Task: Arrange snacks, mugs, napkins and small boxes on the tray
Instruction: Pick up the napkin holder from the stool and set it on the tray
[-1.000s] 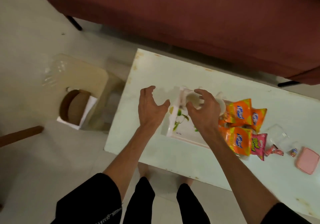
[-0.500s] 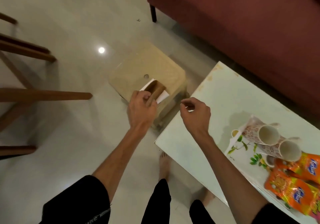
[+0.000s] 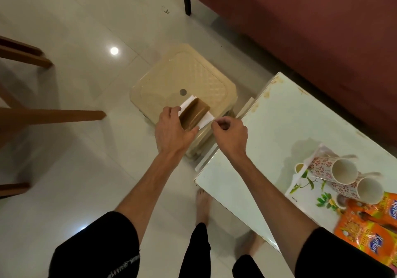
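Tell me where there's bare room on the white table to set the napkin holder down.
The white table is bare from its near-left corner up to the stained far corner, left of the tray. It is crowded at the right: mugs and orange snack packets fill the tray.

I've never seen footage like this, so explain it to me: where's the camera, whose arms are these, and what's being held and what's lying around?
There is no machine here. The camera sits on a person's head and looks down, so the two bare arms are the wearer's own.

The left hand grips a brown napkin holder with white napkins in it, standing on a beige plastic stool. The right hand has curled fingers and seems to pinch a napkin's edge, though that is hard to see.

To the right is a white table. On it lies a floral tray with two patterned mugs on their sides and orange snack packets at its near end. A dark red sofa is behind.
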